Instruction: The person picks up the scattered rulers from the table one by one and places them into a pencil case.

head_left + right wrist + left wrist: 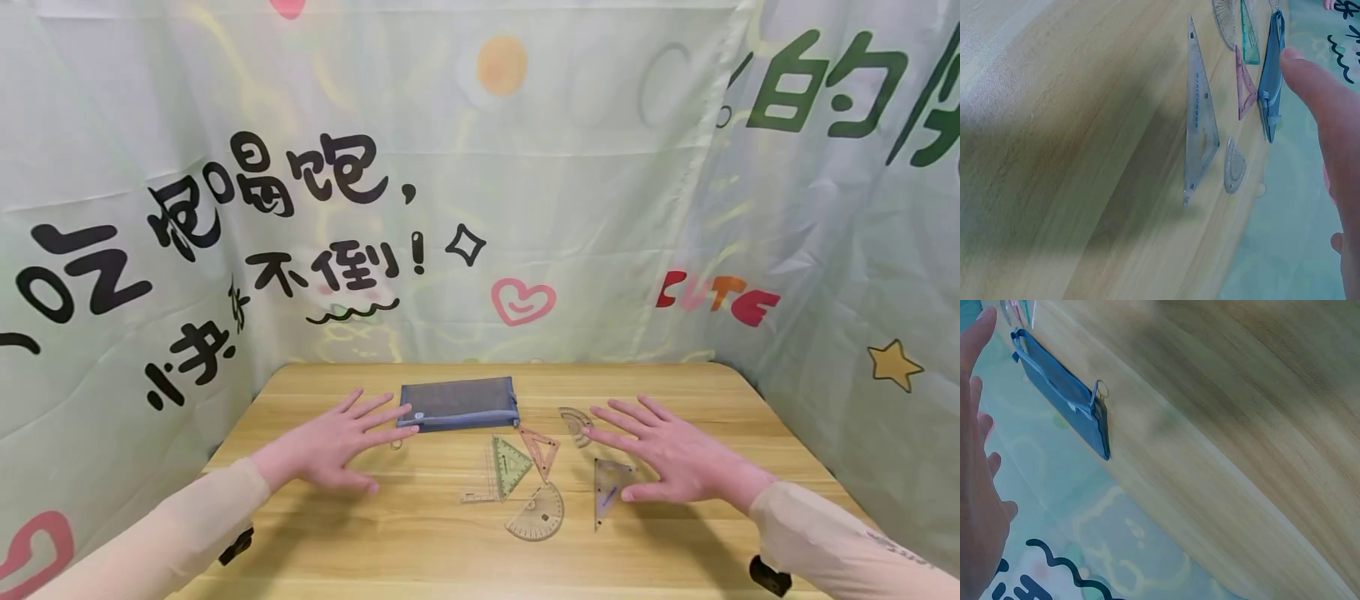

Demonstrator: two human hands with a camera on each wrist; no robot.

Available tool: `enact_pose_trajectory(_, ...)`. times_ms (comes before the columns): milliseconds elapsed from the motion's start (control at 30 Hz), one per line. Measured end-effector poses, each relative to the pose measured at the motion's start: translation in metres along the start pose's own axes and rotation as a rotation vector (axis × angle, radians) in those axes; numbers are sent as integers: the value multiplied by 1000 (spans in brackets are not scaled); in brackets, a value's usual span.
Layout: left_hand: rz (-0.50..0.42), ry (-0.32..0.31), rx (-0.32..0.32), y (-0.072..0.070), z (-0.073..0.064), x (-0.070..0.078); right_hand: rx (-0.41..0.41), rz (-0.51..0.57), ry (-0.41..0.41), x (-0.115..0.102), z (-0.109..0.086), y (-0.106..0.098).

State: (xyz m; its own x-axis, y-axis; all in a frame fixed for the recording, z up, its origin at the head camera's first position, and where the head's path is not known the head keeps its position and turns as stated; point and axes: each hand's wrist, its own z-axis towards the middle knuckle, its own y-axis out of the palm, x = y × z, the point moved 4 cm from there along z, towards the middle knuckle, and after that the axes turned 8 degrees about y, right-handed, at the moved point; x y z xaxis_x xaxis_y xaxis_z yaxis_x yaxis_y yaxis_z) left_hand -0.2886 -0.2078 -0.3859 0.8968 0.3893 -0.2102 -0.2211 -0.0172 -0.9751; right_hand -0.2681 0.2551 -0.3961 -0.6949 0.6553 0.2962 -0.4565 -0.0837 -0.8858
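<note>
Both hands hover over the wooden table with fingers spread, and neither holds anything. My left hand [337, 450] is left of a blue mesh zipper pouch [457, 402], its fingertips overlapping the pouch's left end in the head view. On the other side, my right hand [675, 457] is over a clear set square [604, 483] and close to a small protractor [572, 421]. Between the hands lie a green set square [512, 468], a pink set square [552, 454], another clear set square [480, 498] partly under the green one, and a larger protractor [540, 517].
The wooden table [420, 550] has rounded far corners. Printed cloth [600, 208] hangs behind it and along both sides. A ring on the pouch's zipper pull [1102, 389] lies on the wood. Dark wrist-camera mounts [769, 575] sit under the sleeves.
</note>
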Motion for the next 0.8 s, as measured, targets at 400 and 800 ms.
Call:
enact_pose_trajectory(400, -38, -58, -3, 8, 8, -13, -29, 21, 40, -3, 3, 5)
enact_pose_trajectory(800, -71, -82, 50, 20, 23, -16, -32, 70, 100, -6, 8, 5)
